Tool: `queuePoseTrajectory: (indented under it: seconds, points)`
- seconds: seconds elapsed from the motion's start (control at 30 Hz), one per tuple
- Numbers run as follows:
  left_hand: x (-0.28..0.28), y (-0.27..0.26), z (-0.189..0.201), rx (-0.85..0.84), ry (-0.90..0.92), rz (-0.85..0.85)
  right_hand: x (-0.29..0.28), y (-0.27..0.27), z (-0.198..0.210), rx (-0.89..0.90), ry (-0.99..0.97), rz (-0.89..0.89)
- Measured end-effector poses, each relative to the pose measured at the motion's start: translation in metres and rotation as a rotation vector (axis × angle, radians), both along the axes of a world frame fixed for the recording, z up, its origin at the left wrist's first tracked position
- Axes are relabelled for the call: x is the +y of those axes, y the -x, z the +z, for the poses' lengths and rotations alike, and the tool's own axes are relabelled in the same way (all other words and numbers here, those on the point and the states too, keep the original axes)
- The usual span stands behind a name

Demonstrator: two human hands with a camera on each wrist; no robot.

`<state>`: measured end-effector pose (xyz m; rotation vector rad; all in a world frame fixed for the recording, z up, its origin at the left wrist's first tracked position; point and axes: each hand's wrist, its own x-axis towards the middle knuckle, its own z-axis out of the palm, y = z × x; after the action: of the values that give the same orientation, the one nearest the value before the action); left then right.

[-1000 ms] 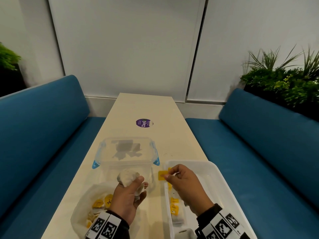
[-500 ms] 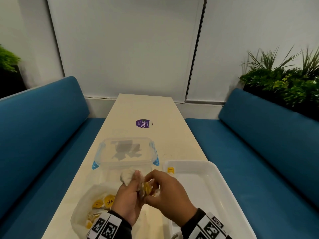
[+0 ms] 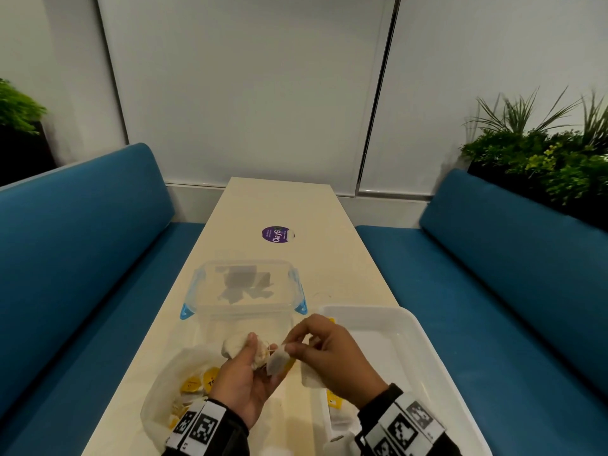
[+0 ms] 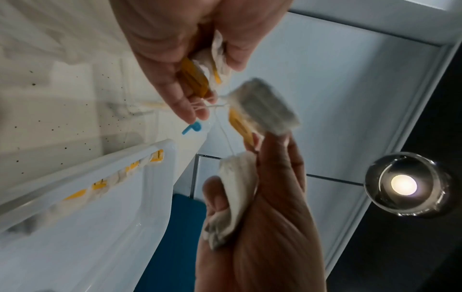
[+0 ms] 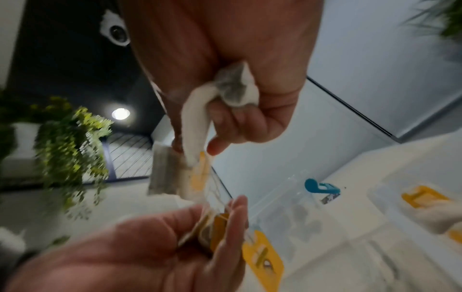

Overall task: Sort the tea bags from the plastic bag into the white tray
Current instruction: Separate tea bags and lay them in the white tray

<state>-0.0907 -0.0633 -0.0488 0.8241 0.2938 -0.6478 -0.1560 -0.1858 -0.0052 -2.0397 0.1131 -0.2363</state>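
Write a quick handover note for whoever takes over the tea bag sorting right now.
Left hand: grips a bunch of tea bags, strings tangled.
Right hand: pinches one tea bag pulled from that bunch, another tucked under its curled fingers.
White tray: a row of bags already laid along its left wall.
Plastic bag: on the table, more bags inside.
Left: free the strings, tray the held bags, then empty the plastic bag.
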Motion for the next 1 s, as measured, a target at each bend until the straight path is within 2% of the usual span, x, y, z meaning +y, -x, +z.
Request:
queuePoseTrajectory:
  seconds: [0.13, 0.23, 0.33, 0.4, 0.47, 0.63, 0.77, 0.9, 1.0]
  points:
    - [-0.003, 0.003, 0.004, 0.028, -0.034, -0.018, -0.002, -0.008, 0.004, 0.105, -0.407, -0.005]
    - [-0.006, 0.008, 0.009, 0.0, -0.058, -0.096, 0.001, -0.018, 0.006, 0.042, -0.583, -0.004]
    - [-0.008, 0.011, 0.012, 0.002, 0.038, -0.224, 0.005, -0.026, 0.01, 0.013, -0.697, -0.015]
    - [-0.009, 0.012, 0.012, 0.034, 0.163, -0.252, 0.005, -0.03, 0.009, 0.016, -0.629, -0.021]
    - [-0.01, 0.011, 0.014, 0.081, 0.225, -0.241, 0.003, -0.029, 0.009, 0.018, -0.478, -0.032]
    - [-0.007, 0.009, 0.015, 0.089, 0.154, -0.234, -0.002, -0.023, 0.02, -0.017, -0.268, -0.024]
    - [-0.007, 0.006, 0.011, 0.055, 0.093, -0.179, -0.009, -0.022, 0.031, -0.031, -0.315, -0.055]
    - [-0.004, 0.0, 0.009, 0.03, 0.115, -0.075, -0.018, -0.021, 0.034, -0.039, -0.4, -0.142]
    - [-0.003, -0.004, 0.009, -0.046, 0.073, -0.049, -0.025, -0.02, 0.032, -0.042, -0.479, -0.21]
